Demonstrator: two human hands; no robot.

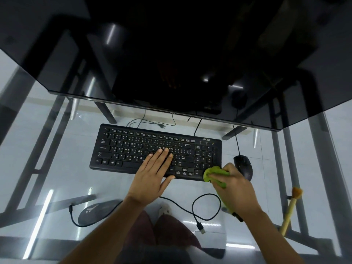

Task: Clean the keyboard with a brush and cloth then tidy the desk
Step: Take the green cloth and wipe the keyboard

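A black keyboard (133, 147) lies flat in the middle of the glass desk (57, 180). My left hand (154, 172) rests palm down on its right-centre keys, fingers spread, holding nothing. My right hand (234, 185) is closed around a bunched green cloth (211, 173), which presses on the keyboard's front right corner. The cloth's tail hangs down below my wrist. A wooden-handled brush (290, 208) with tan bristles lies on the desk to the right of my right arm, untouched.
A black mouse (243, 166) sits just right of the keyboard, behind my right hand. A loose black USB cable (194, 208) loops across the desk's front. A dark monitor (171, 63) overhangs the back. Metal frame legs show through the glass.
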